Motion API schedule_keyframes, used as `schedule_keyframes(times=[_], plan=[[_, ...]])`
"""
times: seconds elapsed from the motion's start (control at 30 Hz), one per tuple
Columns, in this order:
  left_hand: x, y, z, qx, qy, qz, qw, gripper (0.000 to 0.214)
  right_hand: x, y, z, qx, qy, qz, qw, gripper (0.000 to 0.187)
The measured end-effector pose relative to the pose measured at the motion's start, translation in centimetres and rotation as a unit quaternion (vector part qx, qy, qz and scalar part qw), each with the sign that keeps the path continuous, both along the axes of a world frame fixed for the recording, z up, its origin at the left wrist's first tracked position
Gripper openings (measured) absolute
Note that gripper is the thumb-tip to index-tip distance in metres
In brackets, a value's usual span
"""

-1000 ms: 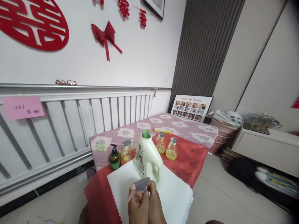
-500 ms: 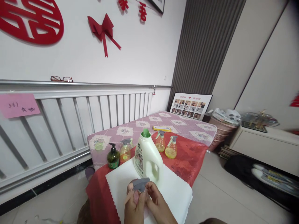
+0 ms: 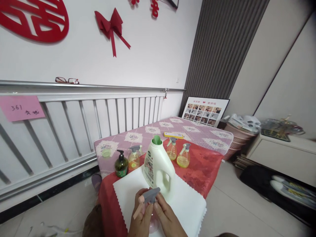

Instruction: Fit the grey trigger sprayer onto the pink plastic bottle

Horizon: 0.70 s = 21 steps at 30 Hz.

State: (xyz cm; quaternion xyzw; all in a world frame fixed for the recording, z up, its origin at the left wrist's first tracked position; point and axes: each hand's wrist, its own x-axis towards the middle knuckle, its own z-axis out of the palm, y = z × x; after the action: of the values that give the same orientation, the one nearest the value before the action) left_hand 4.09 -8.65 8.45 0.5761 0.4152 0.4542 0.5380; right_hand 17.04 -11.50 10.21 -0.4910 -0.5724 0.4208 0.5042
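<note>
My left hand [image 3: 140, 219] and my right hand [image 3: 168, 219] are together at the bottom of the view, both gripping a small spray bottle [image 3: 151, 210] with a grey trigger head and a pink nozzle. Its clear pinkish body shows between my fingers, over the white cloth [image 3: 187, 204]. Just beyond my hands stands a big white detergent jug [image 3: 158, 166] with an open green spout. Behind it sit two spray bottles of yellow liquid [image 3: 184, 156], another spray bottle [image 3: 134, 158] and a dark green pump bottle [image 3: 121, 164].
The low table carries a red cloth [image 3: 204, 164] over a pink patterned cover [image 3: 153, 130]; a yellow flat object [image 3: 173, 135] and a green cap [image 3: 106, 152] lie on it. A white railing [image 3: 74, 125] runs on the left. Pink baskets [image 3: 234, 138] and a cabinet [image 3: 281, 154] stand at the right.
The view shifted slightly. My hands stayed on the small spray bottle, turning it a little, with the right hand lower than before and the grey head more exposed.
</note>
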Motion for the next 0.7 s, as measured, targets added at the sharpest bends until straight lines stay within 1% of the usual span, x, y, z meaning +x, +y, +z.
schedule_keyframes(times=[0.2,0.37,0.47,0.57,0.63,0.7], plan=[[1.2,-0.5,-1.6,-0.015,-0.025,0.092,0.995,0.048,-0.1,0.0,-0.2,0.019,-0.022,-0.02,0.999,0.04],[1.7,-0.6,-2.8,0.011,-0.039,0.107,0.993,0.049,-0.4,0.0,0.0,0.021,-0.014,-0.009,1.0,0.036],[2.0,-0.4,-3.4,0.044,-0.03,0.129,0.99,0.048,-0.4,0.0,0.3,0.023,0.006,0.002,1.0,0.035],[2.2,-0.4,-3.5,0.075,-0.027,0.139,0.987,0.047,-0.5,0.1,0.4,0.022,0.021,0.008,1.0,0.033],[2.1,-0.5,-3.4,0.07,-0.023,0.136,0.988,0.044,-0.5,0.2,0.3,0.018,0.026,-0.001,1.0,0.029],[1.7,-0.9,-3.3,0.054,-0.007,0.153,0.987,0.035,-0.7,0.2,0.0,0.013,0.029,-0.017,0.999,0.027]])
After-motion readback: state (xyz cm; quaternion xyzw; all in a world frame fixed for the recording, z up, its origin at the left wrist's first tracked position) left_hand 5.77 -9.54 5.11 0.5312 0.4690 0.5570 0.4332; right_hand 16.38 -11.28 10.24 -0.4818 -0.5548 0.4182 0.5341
